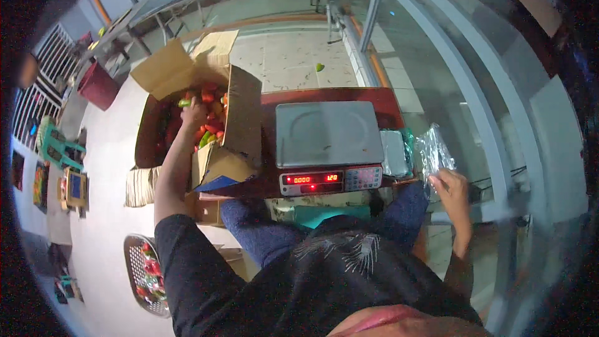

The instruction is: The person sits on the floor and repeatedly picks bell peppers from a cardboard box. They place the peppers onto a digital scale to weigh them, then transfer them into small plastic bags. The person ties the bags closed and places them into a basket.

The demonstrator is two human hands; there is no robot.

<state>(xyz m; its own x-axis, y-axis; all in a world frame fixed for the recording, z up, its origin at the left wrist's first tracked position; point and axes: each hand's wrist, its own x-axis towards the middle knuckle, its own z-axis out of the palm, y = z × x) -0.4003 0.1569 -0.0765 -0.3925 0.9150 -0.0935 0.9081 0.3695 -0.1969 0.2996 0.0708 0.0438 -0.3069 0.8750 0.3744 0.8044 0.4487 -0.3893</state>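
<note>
A grey scale sits in the middle of the dark red table. To the left of the scale stands an open cardboard box full of red and green peppers. The left hand reaches down into the box and rests on the peppers; I cannot tell if it grips one. To the right of the scale, the right hand pinches a clear plastic bag. The left hand is much nearer the peppers.

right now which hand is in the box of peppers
The left hand, reaching into the cardboard box of peppers; the right hand holds a clear bag.
</note>
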